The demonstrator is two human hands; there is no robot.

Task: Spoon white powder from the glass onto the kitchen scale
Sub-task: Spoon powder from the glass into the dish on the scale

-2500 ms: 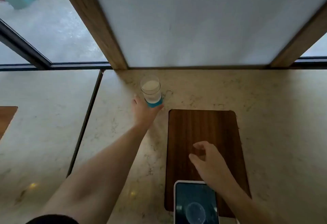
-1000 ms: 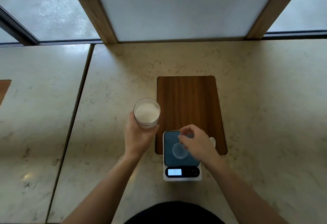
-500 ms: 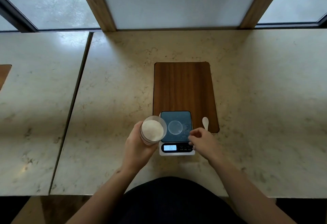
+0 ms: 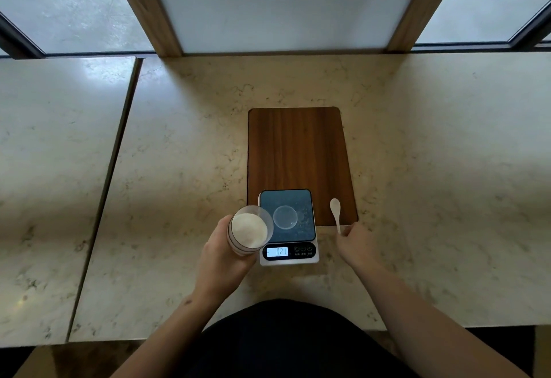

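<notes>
R hand [image 4: 356, 243] moved to spoon [image 4: 335, 213] handle, pinching | L hand [image 4: 222, 261] holds glass [image 4: 250, 230] beside scale [image 4: 287, 225]

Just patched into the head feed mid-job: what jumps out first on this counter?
The glass of white powder, held in the left hand just left of the kitchen scale, draws the eye first. The scale's lit display faces the person, and its dark platform carries a clear round dish with no heap of powder visible in it. To its right, the right hand is at the handle of a small white spoon lying on the wooden board.
</notes>
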